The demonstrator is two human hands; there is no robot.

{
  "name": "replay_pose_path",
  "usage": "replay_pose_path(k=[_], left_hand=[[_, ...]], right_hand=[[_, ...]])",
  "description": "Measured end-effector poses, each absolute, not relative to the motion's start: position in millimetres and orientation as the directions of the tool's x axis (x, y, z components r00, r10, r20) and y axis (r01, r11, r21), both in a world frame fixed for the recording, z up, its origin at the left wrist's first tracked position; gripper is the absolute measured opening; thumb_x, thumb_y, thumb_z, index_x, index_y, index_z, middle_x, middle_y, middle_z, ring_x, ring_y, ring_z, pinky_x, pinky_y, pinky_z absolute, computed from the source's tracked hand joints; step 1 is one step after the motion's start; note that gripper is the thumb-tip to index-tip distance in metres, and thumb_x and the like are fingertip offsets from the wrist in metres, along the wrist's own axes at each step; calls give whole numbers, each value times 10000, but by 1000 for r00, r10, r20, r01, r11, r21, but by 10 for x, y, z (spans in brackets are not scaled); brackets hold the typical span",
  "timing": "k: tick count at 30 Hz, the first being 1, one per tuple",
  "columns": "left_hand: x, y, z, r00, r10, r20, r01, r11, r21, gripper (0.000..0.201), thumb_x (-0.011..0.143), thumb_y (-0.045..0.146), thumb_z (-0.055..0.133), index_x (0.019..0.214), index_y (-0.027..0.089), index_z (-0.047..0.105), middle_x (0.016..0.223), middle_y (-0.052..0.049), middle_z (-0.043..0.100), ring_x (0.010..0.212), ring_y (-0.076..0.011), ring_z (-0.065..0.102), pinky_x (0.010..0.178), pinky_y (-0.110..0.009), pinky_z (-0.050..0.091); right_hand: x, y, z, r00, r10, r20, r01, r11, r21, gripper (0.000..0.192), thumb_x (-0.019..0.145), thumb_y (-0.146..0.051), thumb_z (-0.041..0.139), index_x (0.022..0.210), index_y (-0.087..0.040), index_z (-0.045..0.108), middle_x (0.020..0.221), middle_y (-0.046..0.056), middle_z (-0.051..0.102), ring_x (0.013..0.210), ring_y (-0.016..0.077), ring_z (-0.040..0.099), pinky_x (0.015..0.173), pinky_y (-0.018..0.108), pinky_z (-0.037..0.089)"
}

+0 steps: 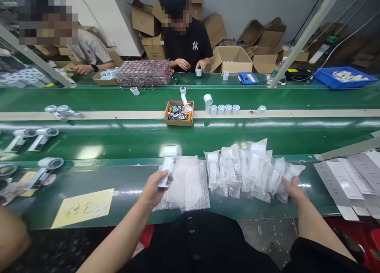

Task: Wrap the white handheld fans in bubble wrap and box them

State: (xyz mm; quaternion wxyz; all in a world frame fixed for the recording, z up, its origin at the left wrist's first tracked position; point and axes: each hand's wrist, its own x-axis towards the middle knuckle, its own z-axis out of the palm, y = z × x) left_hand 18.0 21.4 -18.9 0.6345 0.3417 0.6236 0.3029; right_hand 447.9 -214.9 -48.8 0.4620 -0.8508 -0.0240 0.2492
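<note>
White handheld device [168, 165], blurred, cylindrical-headed; left grip [154, 186] clasps it; right grip [293, 188] touches clear pouch [293, 170], closure unclear.

Cardboard cartons [145, 21] are heaped by the wall [243, 3], and a marked yellow sheet [81, 205] is laid flat on the tabletop [126, 180].

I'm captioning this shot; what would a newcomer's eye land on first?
Probably the white device in the left grip, by the bubble-wrap sleeves at front center. To their right, filled bubble bags lie in a row, the right grip at its end. Farther back, a small cardboard box holds colorful parts.
</note>
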Motion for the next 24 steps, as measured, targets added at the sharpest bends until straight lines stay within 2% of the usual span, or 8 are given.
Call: replay_pose_path(k=[3,4,6,8,11,14,18,24], left_hand=[[613,-110,-93,511,629,-585,59,654,755,402,562,421,749,793,121,615,616,-8,585,518,-104,494,472,-211,336],[748,-201,-75,625,551,-553,89,654,751,413,584,434,752,814,123,607,628,-4,586,527,-102,496,484,-212,344],[962,-333,-90,772,427,-471,178,565,805,414,650,462,730,858,131,596,663,5,584,561,-105,511,524,-219,372],[1056,-392,-181,864,308,-398,295,331,896,367,786,488,617,885,135,596,710,2,589,615,-116,541,574,-228,406],[960,-381,-404,882,229,-412,469,-323,822,349,942,417,405,888,143,614,802,-33,632,745,-156,598,675,-259,455],[763,-344,-608,862,239,-446,465,-723,512,221,843,346,609,945,152,638,991,-99,653,970,-249,590,833,-342,457],[740,-350,-754,857,165,-487,366,-861,353,385,694,263,762,1042,156,637,1146,-163,604,1110,-322,520,915,-424,424],[962,-445,-873,835,163,-526,365,-879,308,490,626,237,819,1068,120,643,1162,-206,614,1105,-350,543,903,-450,439]], right_hand=[[4255,-2017,-227,894,210,-395,-225,-552,-803,538,724,-489,658,1143,-177,530,1235,252,566,1209,409,507,867,513,448],[4062,-1944,-174,872,254,-418,-244,-515,-822,534,742,-523,638,1136,-173,550,1217,234,591,1181,396,538,866,502,466],[3545,-1766,-141,747,433,-504,-322,-428,-845,514,709,-560,687,1060,-191,614,1065,159,687,978,336,658,802,466,523],[3014,-1590,-193,378,729,-571,-570,-302,-764,522,664,-480,801,1064,-193,628,1027,129,716,915,293,686,806,448,537],[2577,-1464,-327,398,745,-535,-683,-148,-715,552,576,-414,894,1008,-204,622,778,29,722,737,228,689,720,383,561],[2633,-1546,-389,441,682,-583,-706,-137,-695,530,564,-404,906,957,-207,610,693,-7,699,612,186,659,623,340,567],[2841,-1715,-345,393,664,-637,-748,-171,-641,420,619,-383,876,894,-201,616,678,3,687,622,193,662,588,333,572],[2771,-1784,-369,344,620,-705,-809,-186,-558,302,637,-243,831,869,-189,644,708,19,708,648,200,672,666,361,596]])
